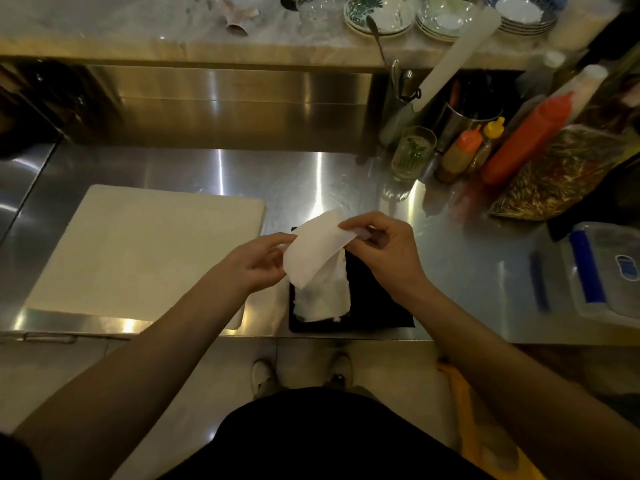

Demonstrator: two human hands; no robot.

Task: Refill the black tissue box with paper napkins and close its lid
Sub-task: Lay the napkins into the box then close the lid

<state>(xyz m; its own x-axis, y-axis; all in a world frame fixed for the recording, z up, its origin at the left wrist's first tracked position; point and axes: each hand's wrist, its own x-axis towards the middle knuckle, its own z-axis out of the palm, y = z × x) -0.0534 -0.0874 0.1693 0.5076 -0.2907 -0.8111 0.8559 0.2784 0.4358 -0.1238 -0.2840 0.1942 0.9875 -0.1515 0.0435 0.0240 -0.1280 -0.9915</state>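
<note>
Both forearms reach forward over the steel counter [467,271]. Left hand [258,261] and right hand [384,251] pinch opposite ends of a white paper napkin [313,252], held above the open black rectangular tissue box [374,306] at the counter's near edge, white napkins [323,299] inside.

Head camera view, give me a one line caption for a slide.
Both hands, left and right, hold a white paper napkin above the open black tissue box on a steel counter.
</note>
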